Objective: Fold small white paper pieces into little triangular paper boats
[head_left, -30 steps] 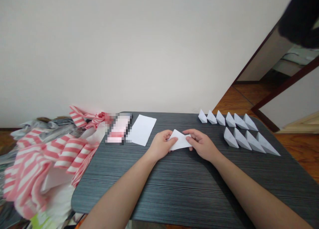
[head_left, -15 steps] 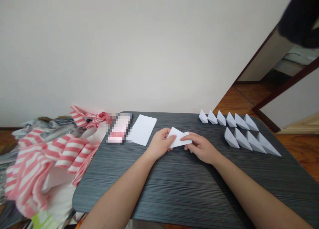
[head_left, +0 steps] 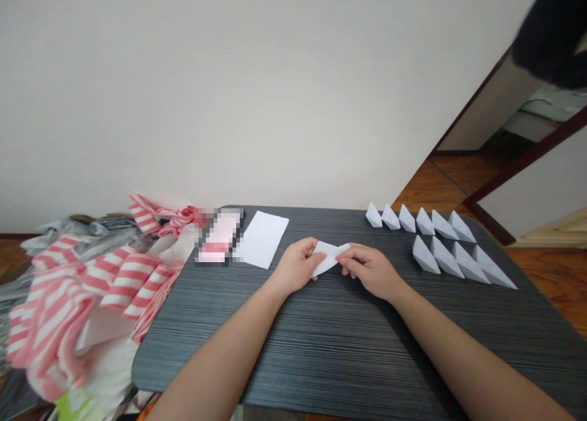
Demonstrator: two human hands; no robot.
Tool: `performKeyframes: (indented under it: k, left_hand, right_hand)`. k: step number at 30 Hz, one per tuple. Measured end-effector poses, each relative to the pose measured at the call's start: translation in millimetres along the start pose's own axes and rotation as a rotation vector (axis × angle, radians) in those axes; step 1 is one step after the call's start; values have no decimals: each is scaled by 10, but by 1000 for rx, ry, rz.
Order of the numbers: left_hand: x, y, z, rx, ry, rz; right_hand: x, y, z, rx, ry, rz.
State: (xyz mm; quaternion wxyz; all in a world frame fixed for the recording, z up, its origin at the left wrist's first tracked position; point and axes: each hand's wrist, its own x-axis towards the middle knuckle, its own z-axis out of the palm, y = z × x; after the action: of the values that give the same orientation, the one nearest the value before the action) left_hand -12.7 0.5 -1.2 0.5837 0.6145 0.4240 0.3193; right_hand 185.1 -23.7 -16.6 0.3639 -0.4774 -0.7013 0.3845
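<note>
Two bare hands, left hand (head_left: 297, 266) and right hand (head_left: 370, 272), both pinching a folded white paper (head_left: 328, 257); uneven tugging, a likely cause of skewed creases or tears.

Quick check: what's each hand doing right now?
Left hand: closed, holding folded white paper.
Right hand: closed, holding the same paper.

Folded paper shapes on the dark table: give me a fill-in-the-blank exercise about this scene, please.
The folded paper held by the left hand and right hand is ____ in colour. The back row of paper shapes has ____ pieces. The front row of paper shapes has ____ pieces. The flat paper sheet lies to the ____ of both hands.

white; six; four; left
</note>
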Motion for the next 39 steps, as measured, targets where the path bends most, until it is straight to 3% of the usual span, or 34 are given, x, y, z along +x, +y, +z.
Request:
performKeyframes:
  k: [6, 10, 15, 25, 32, 39]
  left_hand:
    - [-37, 5, 29, 2, -52, 98]
    - [-63, 62, 52, 107, 38, 199]
    - [-57, 30, 52, 123, 19, 127]
    - [-16, -167, 51, 117, 62, 130]
    - [33, -140, 26, 1, 178, 184]
    - [64, -132, -2, -116, 137, 39]
  right_hand:
    - [15, -20, -8, -18, 110, 24]
    - [26, -13, -18, 0, 147, 69]
    - [22, 12, -16, 5, 143, 106]
    - [32, 43, -62, 82, 240, 179]
    - [28, 24, -52, 91, 284, 150]
    - [24, 4, -70, 71, 338, 116]
